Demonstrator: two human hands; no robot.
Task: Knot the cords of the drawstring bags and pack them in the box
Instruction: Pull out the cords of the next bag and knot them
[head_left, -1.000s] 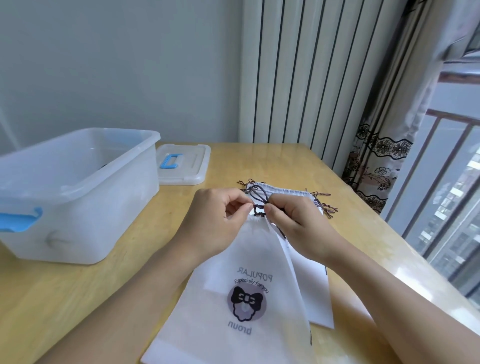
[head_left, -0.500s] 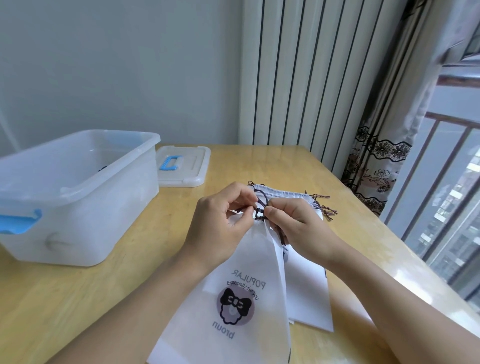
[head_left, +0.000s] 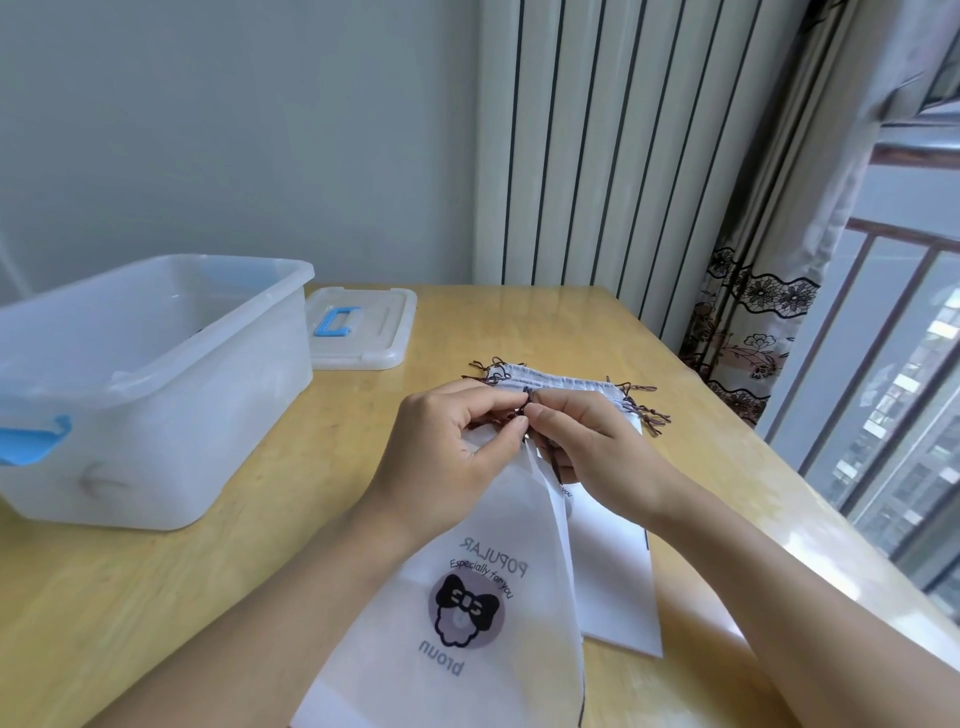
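Meanwhile both hands' fingers (head_left: 511, 427) pinch the bag's cord (head_left: 525, 402); box (head_left: 156, 415) contents unclear.

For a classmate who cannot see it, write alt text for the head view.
Both hands, left hand and right hand, pinch the dark cord at the neck of a white drawstring bag on a wooden table. A clear plastic box stands open at left, its lid beside it.

White bag (head_left: 483, 587) w/ black bow print under left hand (head_left: 452, 447); dark brown cords (head_left: 524, 402); translucent box (head_left: 156, 384), blue latch.
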